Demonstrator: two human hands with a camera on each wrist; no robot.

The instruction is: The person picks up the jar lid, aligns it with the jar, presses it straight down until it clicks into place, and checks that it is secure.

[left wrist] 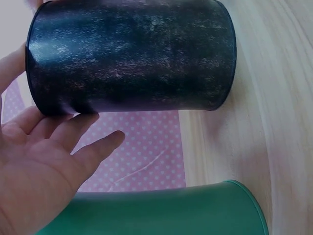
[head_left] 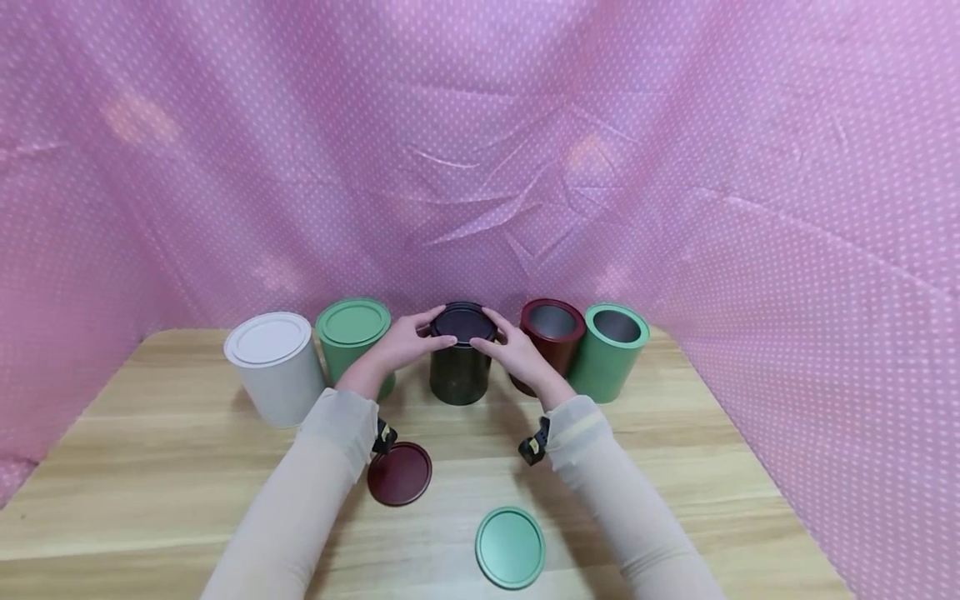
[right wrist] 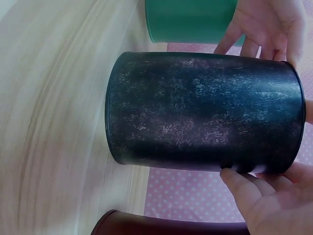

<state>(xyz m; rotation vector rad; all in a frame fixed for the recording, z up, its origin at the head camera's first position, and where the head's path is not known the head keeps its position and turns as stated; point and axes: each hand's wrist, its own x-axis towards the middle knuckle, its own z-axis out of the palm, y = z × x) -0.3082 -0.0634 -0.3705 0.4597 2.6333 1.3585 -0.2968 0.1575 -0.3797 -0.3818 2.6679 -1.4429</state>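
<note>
A black can stands upright at the middle of the wooden table, with a dark lid on top. My left hand grips the lid's left rim, thumb in front and fingers behind. On the right rim, my right hand holds it the same way. In the wrist views the fingertips lie against the can's top edge.
A white lidded can and a green lidded can stand to the left. An open dark red can and an open green can stand to the right. A dark red lid and a green lid lie near the front. Pink dotted cloth surrounds the table.
</note>
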